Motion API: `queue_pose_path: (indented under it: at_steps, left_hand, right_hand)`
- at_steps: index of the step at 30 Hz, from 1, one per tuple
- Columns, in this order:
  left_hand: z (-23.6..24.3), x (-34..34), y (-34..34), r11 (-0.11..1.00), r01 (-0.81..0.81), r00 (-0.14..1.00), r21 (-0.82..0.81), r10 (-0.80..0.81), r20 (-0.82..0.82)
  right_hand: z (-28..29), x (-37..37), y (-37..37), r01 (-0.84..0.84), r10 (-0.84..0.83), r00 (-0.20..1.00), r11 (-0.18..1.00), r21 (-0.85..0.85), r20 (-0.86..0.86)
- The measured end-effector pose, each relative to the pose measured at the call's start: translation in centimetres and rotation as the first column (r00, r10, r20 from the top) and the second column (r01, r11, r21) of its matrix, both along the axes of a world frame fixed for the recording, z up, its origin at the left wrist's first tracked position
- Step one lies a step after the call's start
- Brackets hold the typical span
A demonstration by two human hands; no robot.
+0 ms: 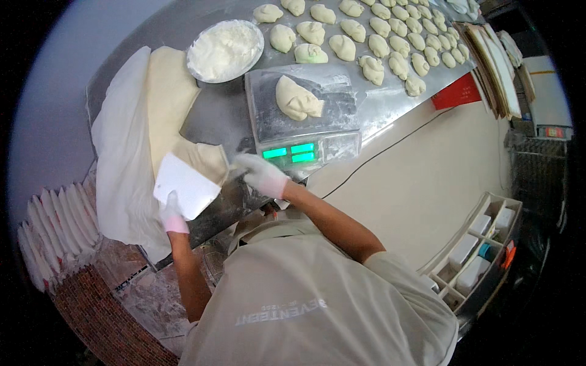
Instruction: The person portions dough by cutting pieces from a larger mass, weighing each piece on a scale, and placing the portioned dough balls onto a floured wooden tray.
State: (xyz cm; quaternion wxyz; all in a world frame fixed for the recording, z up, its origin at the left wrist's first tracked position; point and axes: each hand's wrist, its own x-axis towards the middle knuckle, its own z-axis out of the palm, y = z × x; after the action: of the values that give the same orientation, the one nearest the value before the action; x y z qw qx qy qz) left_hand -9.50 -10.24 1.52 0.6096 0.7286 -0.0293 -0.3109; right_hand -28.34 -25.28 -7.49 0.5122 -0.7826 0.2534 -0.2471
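So, the dough slab (173, 85) lies on the metal surface (210, 116) left of the scale (337, 110), its left side under a white sheet (122, 143), its near end partly behind the white dough scraper (188, 183). We'd expect it to handle soft and stretchy, fairly heavy as a whole, tacky where cut; easy to dent or tear, so we'd support it broadly from below at the near end rather than pinch an edge. The scraper looks light and stiff, best held along its near edge, as now.

Left hand (173, 215): gloved, grip closed on the scraper's near edge, thumb on the upper face, blade tilted, forearm coming up from below. Right hand (264, 175): gloved, forearm angled up and left, fingers pointing at the slab's near right corner just in front of the scale; fingertips blurred, so we can't tell if that grip is closed or touching dough
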Motion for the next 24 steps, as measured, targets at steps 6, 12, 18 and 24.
queue_pose_path:
  at_steps: [6, 12, 18, 24]
  left_hand:
    - [0.9, 1.1, 2.2, 0.993, -0.107, 0.989, 0.053, 0.101, 0.104]
    - [-0.7, 0.1, -1.6, 0.984, 0.164, 0.984, 0.062, -0.168, 0.056]
    - [2.3, -1.0, -12.8, 0.763, 0.593, 0.706, 0.257, -0.646, 0.289]
    - [2.4, 0.7, -19.8, 0.652, 0.664, 0.587, 0.366, -0.758, 0.284]
  right_hand:
    - [3.2, 0.2, 0.1, 0.01, 0.016, 0.993, 0.977, 0.211, -0.117]
    - [3.3, -9.3, -4.8, 0.489, -0.507, 0.862, 0.821, 0.295, -0.015]
    - [1.9, -14.8, -9.9, 0.501, -0.686, 0.722, 0.607, 0.617, 0.088]
    - [4.3, -15.5, -9.3, 0.409, -0.726, 0.684, 0.469, 0.783, 0.078]
